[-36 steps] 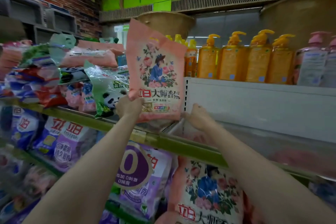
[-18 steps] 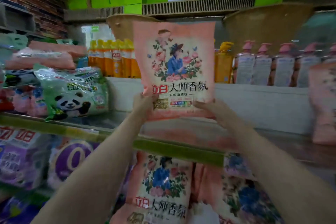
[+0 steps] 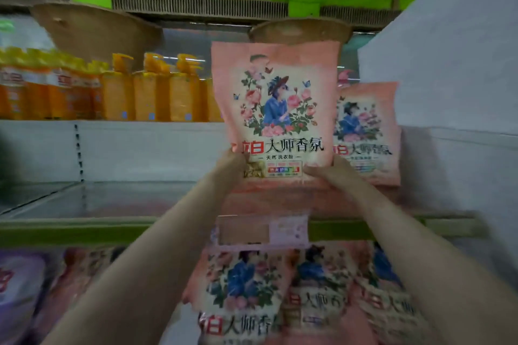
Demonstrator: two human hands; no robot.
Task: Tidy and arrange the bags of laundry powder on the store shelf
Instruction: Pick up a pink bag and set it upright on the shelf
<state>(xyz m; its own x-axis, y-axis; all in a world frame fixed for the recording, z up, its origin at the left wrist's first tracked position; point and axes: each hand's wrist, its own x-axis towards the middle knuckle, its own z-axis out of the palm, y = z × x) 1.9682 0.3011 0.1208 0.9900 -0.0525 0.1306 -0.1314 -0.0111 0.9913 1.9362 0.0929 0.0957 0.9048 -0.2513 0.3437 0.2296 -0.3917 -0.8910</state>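
A soft, flat-sided pink bag of laundry powder [image 3: 276, 117] is held upright above the shelf [image 3: 112, 202], its glossy plastic face printed with a cream panel, roses, butterflies and a figure in a blue dress and hat, with bold dark lettering below. The left hand [image 3: 234, 164] grips the bag's lower left corner, fingers curled behind and thumb on the front; the right hand [image 3: 326, 172] pinches the lower right corner in the same manner, so the bag rises above both hands and its bottom seam sits between them. Just to its right and slightly behind, a second pink bag [image 3: 367, 134] of the same print stands upright on the shelf, partly hidden by the held one. The shelf is smooth, pale and faintly reflective, with a green front rail [image 3: 84, 228] carrying a blurred price label [image 3: 263, 230]. Beyond a white back panel [image 3: 145, 148] stands a row of orange pump bottles [image 3: 151, 95], rigid and translucent. On the lower shelf lie more pink floral bags [image 3: 244, 288], crinkled and overlapping, and at far left a purple bag [image 3: 19, 280], blurred.
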